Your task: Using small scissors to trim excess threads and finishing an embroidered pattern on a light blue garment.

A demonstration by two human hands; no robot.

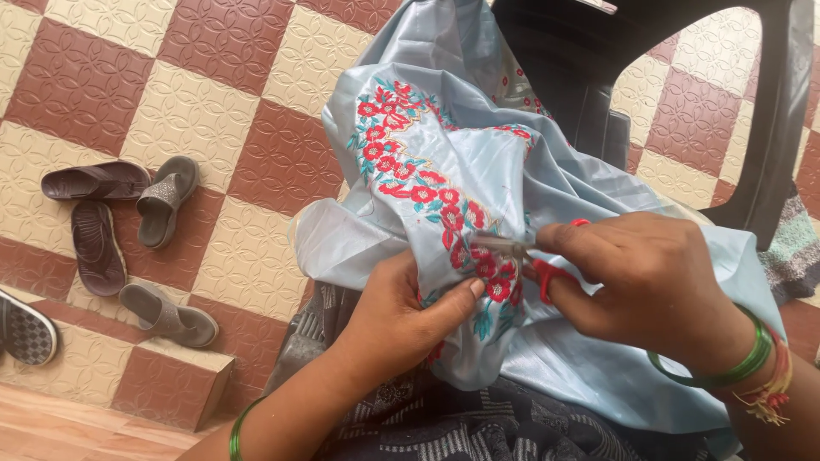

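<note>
- Clearly, our right hand (649, 277) holds a small pair of scissors (521, 252) with red handles; the fingers are curled closed through the loops, and the thin metal blades point away from this hand toward our left side.
- Our left hand (401, 312) is closed on the light blue cloth (478, 171); it pinches a fold, with the thumb (457, 299) pressed on the red flower embroidery (436, 201).
- The blade tips lie just above the left thumb, touching or almost touching the embroidery; we cannot tell if the blades are a little open.
- The long axis of the scissors runs nearly level, from the right hand to the left one, so the cloth lies between both hands, on our lap.
- Most of the red handles are hidden under the right fingers, and the cloth edge below the left hand is covered.
- Beyond the left hand, several sandals (128, 230) lie on the tiled floor (256, 102); beyond the right hand stands a dark plastic chair (769, 128), cut off by the frame.
</note>
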